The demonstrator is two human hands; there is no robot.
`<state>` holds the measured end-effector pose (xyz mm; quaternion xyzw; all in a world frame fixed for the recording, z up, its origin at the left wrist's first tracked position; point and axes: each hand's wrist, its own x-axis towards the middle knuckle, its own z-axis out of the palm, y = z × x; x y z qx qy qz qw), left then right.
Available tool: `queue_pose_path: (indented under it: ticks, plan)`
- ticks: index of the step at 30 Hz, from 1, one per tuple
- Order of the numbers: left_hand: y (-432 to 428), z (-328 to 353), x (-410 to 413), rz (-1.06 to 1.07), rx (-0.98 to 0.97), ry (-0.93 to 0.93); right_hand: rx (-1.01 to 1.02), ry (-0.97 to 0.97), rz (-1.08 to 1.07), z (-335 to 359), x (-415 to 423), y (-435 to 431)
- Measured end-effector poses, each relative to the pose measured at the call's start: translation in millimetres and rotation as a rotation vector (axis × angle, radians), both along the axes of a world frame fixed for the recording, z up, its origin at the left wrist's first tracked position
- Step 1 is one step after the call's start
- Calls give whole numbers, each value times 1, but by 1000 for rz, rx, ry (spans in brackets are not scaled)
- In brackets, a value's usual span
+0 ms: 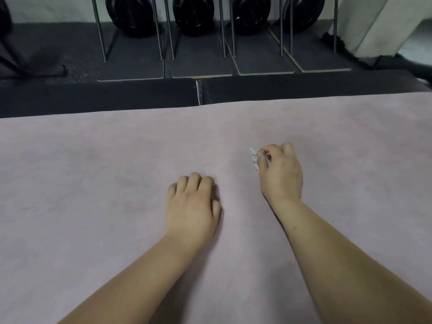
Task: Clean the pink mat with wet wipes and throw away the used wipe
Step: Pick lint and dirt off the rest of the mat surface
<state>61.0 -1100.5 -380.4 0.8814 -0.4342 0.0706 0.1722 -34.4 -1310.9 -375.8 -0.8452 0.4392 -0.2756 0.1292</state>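
The pink mat (93, 174) fills the lower two thirds of the head view, with faint darker patches on it. My right hand (281, 171) is right of centre on the mat, its fingers curled round a crumpled white wet wipe (255, 159) whose edge sticks out to the left. My left hand (192, 206) rests on the mat at centre, knuckles up and fingers curled under, holding nothing that I can see.
Beyond the mat's far edge lies dark flooring (93, 97) with a seam (199, 92). Behind it stand metal racks (163, 31) holding black weight plates (131, 12) on dark base boards. A pale wall corner (364, 24) is at the top right.
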Motion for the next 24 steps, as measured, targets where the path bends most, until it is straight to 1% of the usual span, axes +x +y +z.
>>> queue_pose_path:
  ticks: [3, 8, 11, 17, 24]
  plan:
    - [-26, -1, 5, 47, -42, 51, 10, -15, -3, 1, 0, 0]
    - [-30, -9, 2, 9, -26, -29, -40, 28, 41, -1, 3, -4]
    - [-32, -12, 1, 42, -29, -38, -35, 49, 57, -3, 3, -6]
    - [-33, -12, -3, 54, -25, -59, -52, 32, 143, -3, -1, -3]
    - [-33, -12, -1, 53, -3, -49, -90, 66, 122, 0, 2, 1]
